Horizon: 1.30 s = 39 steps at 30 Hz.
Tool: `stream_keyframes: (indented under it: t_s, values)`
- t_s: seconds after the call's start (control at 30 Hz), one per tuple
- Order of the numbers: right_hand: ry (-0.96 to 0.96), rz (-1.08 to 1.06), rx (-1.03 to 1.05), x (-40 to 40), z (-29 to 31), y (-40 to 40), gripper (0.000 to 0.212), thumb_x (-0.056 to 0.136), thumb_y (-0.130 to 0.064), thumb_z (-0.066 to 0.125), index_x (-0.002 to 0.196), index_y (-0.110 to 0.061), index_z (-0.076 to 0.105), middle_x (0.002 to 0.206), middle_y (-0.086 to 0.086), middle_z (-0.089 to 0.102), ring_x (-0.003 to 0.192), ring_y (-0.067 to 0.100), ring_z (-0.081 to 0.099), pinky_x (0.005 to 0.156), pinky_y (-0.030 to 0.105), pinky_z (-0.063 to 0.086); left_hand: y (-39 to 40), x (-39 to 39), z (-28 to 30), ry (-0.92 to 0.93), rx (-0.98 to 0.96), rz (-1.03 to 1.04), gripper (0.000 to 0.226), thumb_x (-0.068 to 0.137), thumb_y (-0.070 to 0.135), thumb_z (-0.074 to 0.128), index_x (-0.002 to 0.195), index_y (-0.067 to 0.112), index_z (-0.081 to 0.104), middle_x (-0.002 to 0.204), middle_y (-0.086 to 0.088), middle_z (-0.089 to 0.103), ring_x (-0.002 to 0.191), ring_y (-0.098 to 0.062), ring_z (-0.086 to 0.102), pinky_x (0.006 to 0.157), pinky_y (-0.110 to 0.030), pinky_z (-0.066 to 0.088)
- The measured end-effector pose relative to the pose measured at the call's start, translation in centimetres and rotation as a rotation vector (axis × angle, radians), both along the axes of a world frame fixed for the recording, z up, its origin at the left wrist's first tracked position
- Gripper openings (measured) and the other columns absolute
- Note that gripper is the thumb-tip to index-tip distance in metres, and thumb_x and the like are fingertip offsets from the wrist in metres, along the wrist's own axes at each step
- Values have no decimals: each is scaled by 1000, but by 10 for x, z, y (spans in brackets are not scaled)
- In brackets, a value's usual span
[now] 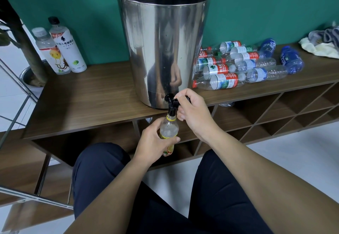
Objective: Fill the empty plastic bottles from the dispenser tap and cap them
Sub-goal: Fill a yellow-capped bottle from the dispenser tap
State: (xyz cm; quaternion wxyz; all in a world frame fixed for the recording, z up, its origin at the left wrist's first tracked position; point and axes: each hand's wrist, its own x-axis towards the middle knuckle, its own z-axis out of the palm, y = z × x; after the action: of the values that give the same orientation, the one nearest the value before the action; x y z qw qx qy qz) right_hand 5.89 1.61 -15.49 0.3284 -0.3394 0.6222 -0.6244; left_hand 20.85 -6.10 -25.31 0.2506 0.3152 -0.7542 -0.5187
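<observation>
bottle under the tap, both hands busy

steel dispenser [163,41] with a black lid stands on a long wooden shelf unit [91,94] against a green wall. its black tap [172,103] juts over the front edge. the right hand [192,112] is curled round the tap's lever, fingers bent over it. the left hand [152,142] grips a clear bottle with a yellow label [168,130] around its middle, holding it upright with its open neck right under the spout; the neck ring is yellow and no cap is on it. whether water is flowing i cannot tell.

to the right of the dispenser, a heap of empty bottles [231,70] lies on its side on the shelf top, most with red, white and green labels, and two blue bottles [291,59] lie just beyond them. a crumpled cloth [322,43] sits at the far right end. at the left end, two capped bottles [60,48] stand upright, touching each other, near a potted plant [27,65]. dark trousers cover the person's knees below the hands.
</observation>
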Motion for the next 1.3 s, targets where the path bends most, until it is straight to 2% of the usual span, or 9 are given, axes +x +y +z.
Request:
stream_keyframes:
  t_s: [0.17,0.43,0.57,1.3]
  values:
    - [4,-1,-3,0,1,0,22,115,-22,53,96,-14,61,60,-6,33,55,14,31,57,36,32,0,0,-1,-1,3,-1,74,76,28,103,141,38,69,127,24,78,123,-1,72,115,-44,56]
    - [-24,-15,-15,1,0,0,22,115,-21,54,96,-13,61,61,-3,31,57,16,29,58,38,29,0,-1,-1,14,13,8,71,76,22,103,138,37,71,123,22,79,119,-2,73,114,-45,56]
    - [-30,-14,-15,1,1,0,20,115,-20,54,98,-10,61,61,-2,29,57,16,28,58,38,28,2,0,1,11,5,6,70,77,23,103,138,36,71,123,24,79,118,1,72,114,-41,56]
    - [-28,-27,-20,3,2,1,20,115,-18,54,98,-10,61,62,-1,31,57,15,29,57,35,30,1,-1,0,20,11,7,67,76,22,103,134,38,72,121,18,80,117,-7,75,112,-47,58]
